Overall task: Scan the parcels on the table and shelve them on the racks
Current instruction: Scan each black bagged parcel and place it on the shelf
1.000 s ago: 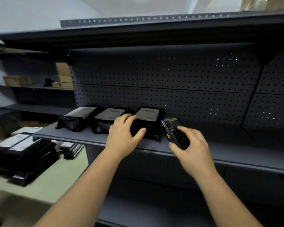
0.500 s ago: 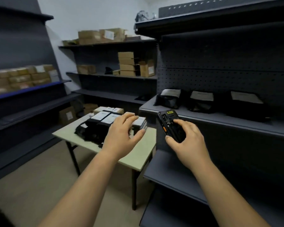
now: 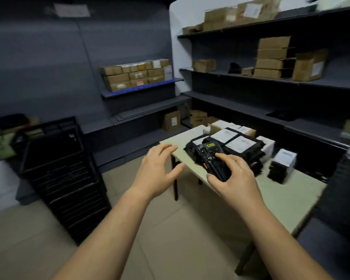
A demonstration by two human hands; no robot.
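Scanner (image 3: 211,160) gripped in right hand (image 3: 233,176) | left hand (image 3: 159,168) empty, fingers spread | parcels (image 3: 238,144) on table (image 3: 281,195)

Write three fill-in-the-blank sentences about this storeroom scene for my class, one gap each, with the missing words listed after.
1. The right hand grips the scanner, while the left hand holds ____.
2. The bagged parcels on the table carry white labels and are ____ in colour.
3. The stacked crates stand on the floor to the ____ of the table.

Missing words: nothing; black; left.
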